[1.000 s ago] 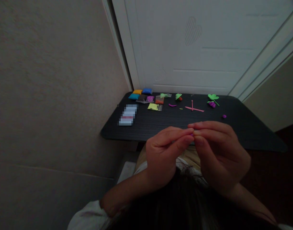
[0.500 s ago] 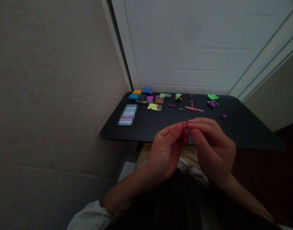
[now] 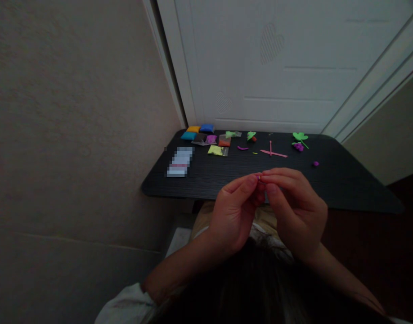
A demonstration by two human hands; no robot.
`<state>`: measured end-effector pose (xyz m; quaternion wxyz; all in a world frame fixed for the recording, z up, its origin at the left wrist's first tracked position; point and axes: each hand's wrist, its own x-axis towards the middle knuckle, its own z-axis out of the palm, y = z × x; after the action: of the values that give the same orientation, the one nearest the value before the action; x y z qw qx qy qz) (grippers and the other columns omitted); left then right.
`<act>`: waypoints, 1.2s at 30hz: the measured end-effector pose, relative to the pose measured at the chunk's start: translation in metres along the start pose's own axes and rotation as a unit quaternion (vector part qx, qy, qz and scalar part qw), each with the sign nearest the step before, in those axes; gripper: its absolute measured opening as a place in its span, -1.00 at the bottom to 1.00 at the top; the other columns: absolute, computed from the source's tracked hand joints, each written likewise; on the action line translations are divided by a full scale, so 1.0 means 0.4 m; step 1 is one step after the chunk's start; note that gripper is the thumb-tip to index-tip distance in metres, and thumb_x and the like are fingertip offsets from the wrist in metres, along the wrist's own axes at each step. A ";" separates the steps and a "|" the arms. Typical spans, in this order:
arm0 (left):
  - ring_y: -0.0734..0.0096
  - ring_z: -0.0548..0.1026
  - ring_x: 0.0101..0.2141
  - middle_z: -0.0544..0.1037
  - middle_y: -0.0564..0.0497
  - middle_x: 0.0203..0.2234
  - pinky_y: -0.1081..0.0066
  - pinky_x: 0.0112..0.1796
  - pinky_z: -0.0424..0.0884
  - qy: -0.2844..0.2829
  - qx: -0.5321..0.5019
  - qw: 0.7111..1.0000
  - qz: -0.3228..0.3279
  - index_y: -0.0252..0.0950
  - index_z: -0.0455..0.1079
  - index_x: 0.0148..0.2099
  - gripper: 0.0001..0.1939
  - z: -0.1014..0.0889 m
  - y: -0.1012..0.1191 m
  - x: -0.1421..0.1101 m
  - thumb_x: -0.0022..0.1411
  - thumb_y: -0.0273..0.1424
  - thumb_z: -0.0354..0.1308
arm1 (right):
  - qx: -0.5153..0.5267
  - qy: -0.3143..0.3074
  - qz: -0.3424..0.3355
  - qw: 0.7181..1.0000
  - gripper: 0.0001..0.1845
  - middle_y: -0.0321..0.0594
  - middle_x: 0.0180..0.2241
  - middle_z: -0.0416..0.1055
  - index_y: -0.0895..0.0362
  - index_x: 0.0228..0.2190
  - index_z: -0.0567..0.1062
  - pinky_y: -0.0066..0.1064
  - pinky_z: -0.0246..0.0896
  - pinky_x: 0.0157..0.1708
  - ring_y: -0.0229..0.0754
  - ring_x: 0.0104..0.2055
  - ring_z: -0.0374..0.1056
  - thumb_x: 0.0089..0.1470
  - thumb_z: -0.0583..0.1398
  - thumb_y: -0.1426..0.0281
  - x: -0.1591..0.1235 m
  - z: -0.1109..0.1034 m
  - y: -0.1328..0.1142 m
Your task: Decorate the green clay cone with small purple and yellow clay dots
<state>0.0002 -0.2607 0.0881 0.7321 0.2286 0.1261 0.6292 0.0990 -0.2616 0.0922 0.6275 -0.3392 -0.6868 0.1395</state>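
Observation:
My left hand [image 3: 236, 216] and my right hand [image 3: 294, 209] meet fingertip to fingertip above the near edge of the black table [image 3: 226, 177]. Between the pinched fingers sits a tiny purple bit of clay [image 3: 259, 177]. Both hands are closed round it. On the table beyond lie a small purple clay ball [image 3: 316, 164], a green clay leaf shape with purple beads [image 3: 299, 140], and pink sticks [image 3: 273, 153].
Several small bags of coloured clay [image 3: 206, 137] lie at the table's far left, next to a blurred card [image 3: 180, 162]. A white door [image 3: 277, 63] stands behind the table. A beige wall [image 3: 74, 112] fills the left.
Both hands have moved up and slightly left, away from me, keeping the pinch on the purple bit. The things on the table have not moved.

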 end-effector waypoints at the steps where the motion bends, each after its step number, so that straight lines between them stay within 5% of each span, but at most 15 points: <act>1: 0.69 0.42 -0.47 0.53 0.09 -0.49 0.65 -0.37 0.34 0.001 -0.002 1.000 -0.004 -0.35 0.49 -0.38 -0.89 -0.001 0.000 0.000 0.10 -0.50 0.12 | 0.004 0.000 0.002 1.000 -0.77 -0.25 -0.28 0.39 0.15 -0.32 0.48 -0.35 0.23 -0.20 -0.27 -0.21 0.31 -0.04 0.14 0.62 0.000 -0.001 0.002; 5: 0.69 0.40 -0.49 0.51 0.09 -0.53 0.63 -0.39 0.33 0.002 0.007 1.000 -0.017 -0.37 0.48 -0.36 -0.89 -0.008 0.000 -0.001 0.10 -0.49 0.13 | 0.007 0.003 0.001 1.000 -0.76 -0.29 -0.30 0.39 0.10 -0.32 0.48 -0.36 0.23 -0.21 -0.27 -0.23 0.30 -0.05 0.15 0.61 0.008 -0.013 0.012; 19: 0.60 0.39 -0.47 0.50 0.04 -0.54 0.52 -0.36 0.29 0.005 0.063 0.995 -0.079 -0.38 0.47 -0.41 -0.92 -0.013 0.003 -0.007 0.05 -0.47 0.17 | -0.015 -0.129 0.018 0.991 -0.74 -0.36 -0.31 0.39 0.05 -0.29 0.48 -0.49 0.23 -0.26 -0.34 -0.26 0.30 -0.07 0.21 0.57 0.031 -0.070 0.012; 36: 0.61 0.37 -0.48 0.48 0.04 -0.54 0.54 -0.39 0.27 0.009 0.052 0.995 -0.088 -0.39 0.47 -0.42 -0.92 -0.012 0.002 -0.005 0.05 -0.48 0.17 | -0.056 -0.094 -0.022 0.994 -0.76 -0.33 -0.34 0.41 0.02 -0.33 0.46 -0.36 0.25 -0.28 -0.26 -0.28 0.33 -0.08 0.21 0.55 0.028 -0.067 0.013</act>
<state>-0.0031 -0.2618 0.0839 0.7707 0.2487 0.1855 0.5565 0.1264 -0.2568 0.1024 0.5430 -0.3445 -0.7567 0.1179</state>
